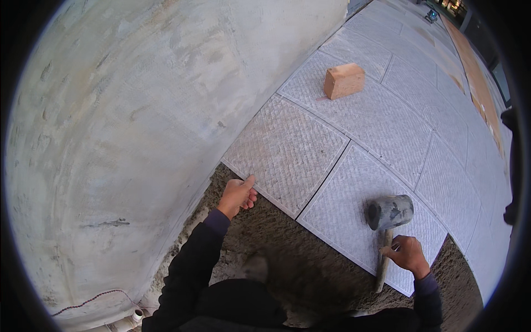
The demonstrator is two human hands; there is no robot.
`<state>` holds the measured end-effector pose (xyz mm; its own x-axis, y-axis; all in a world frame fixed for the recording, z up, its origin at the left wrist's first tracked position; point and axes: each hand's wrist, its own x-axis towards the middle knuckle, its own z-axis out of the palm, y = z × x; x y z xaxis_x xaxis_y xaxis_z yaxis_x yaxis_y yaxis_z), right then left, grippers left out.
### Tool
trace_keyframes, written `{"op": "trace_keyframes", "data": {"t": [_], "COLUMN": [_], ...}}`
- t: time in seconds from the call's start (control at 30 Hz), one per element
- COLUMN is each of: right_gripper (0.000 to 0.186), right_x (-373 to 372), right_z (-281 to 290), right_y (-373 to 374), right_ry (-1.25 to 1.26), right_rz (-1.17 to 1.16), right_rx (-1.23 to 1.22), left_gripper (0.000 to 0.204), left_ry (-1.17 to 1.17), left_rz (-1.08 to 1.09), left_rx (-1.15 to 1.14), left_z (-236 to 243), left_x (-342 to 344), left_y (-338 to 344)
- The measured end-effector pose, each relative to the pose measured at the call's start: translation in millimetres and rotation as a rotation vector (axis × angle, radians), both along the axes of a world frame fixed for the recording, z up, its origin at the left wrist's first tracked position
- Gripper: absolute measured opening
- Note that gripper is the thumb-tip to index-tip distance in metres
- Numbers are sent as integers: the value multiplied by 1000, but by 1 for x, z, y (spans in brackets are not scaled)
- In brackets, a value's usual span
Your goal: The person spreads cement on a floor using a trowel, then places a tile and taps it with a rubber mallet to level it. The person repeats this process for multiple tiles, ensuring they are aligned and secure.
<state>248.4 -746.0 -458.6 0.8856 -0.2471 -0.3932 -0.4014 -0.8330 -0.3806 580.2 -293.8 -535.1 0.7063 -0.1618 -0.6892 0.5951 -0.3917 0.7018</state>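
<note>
My left hand is at the near edge of a textured grey paving tile beside the wall. Its thumb lies on the tile's top edge and the fingers curl at the side below. In my right hand is the wooden handle of a rubber mallet, with its dark, worn head over the neighbouring paving tile. A narrow dark gap runs between these two tiles. Whether the mallet head touches the tile, I cannot tell.
A wooden block sits on the laid tiles farther off. To the left rises a rough plastered wall. Dark mortar or sand bedding lies before the tiles. A pipe end and a twisted cord are at lower left.
</note>
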Motion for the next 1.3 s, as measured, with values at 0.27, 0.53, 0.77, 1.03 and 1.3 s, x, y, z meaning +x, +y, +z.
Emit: {"op": "trace_keyframes", "data": {"t": [0.27, 0.53, 0.77, 1.03, 1.3], "right_gripper": [38, 40, 59, 66, 52], "right_x": [-14, 75, 266, 299, 123], "right_z": [-50, 60, 95, 87, 88], "right_y": [14, 65, 144, 179, 97], "right_ry": [-174, -23, 32, 285, 144], "right_rz": [-312, -439, -10, 8, 92], "right_rx": [87, 479, 560, 548, 161], "left_gripper": [52, 52, 53, 52, 37], "left_ry": [-53, -93, -101, -54, -1043], "left_rz": [-1, 11, 8, 16, -324], "left_rx": [-13, -38, -53, -122, 321], "left_z": [1, -1, -5, -1, 38], "left_x": [-5, -9, -9, -6, 54], "left_y": [-7, -6, -4, -1, -15]}}
